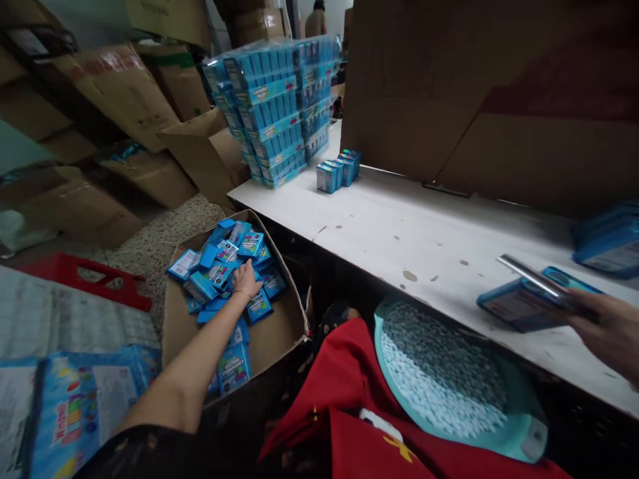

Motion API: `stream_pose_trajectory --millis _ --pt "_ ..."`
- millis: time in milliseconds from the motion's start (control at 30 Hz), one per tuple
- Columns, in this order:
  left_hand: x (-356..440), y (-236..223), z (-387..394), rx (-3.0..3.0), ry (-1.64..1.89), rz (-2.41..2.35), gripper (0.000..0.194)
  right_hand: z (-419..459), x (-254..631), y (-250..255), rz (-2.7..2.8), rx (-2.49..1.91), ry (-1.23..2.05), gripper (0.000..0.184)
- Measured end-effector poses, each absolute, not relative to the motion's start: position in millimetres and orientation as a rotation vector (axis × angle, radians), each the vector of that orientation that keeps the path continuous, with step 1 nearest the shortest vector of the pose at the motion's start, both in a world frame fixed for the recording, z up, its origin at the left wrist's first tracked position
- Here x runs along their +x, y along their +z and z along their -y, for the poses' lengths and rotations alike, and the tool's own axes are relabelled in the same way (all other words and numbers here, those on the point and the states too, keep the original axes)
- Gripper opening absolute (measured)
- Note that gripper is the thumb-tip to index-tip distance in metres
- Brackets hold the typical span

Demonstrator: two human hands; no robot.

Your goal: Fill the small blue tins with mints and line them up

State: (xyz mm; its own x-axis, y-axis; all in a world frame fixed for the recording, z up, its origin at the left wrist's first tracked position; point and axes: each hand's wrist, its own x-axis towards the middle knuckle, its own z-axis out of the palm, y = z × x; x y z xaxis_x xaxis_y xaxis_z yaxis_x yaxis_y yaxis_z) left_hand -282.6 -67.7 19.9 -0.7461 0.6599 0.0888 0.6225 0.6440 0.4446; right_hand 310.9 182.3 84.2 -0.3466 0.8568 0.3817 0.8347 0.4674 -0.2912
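Observation:
My left hand reaches into an open cardboard box on the left. Its fingers are bent closed around the edge of a blue candy box lying in a loose pile of similar ones. At the right edge of the view, my right hand, slightly blurred, is closed on a shiny metal tool with a dark handle. Below that tool, on the white table, are blue boxes, partly covered by it; whether my fingers also touch them I cannot tell. A teal basin full of small pale-blue candies sits below the table edge.
Wrapped stacks of blue boxes stand on the far end of the white table, with several small boxes nearby. A large cardboard panel rises behind. More blue boxes lie right. Cartons fill the left background.

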Motion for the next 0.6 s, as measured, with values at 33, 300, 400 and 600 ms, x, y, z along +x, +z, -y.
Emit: stream_pose_trajectory --millis 33,300,400,600 --pt "-293 15 68 1.071 0.631 -2.772 0.073 -177 310 83 2.244 -1.473 0.0 0.031" --pt "-303 6 71 1.142 0.319 -2.748 0.082 -53 258 103 2.185 -1.603 0.186 0.044" --pt "-277 21 84 1.336 0.631 -2.658 0.091 -23 258 71 2.163 -1.677 0.749 0.042" --pt "-173 70 94 1.196 1.25 -1.704 0.089 5 254 -10 2.199 -1.708 1.264 0.044"
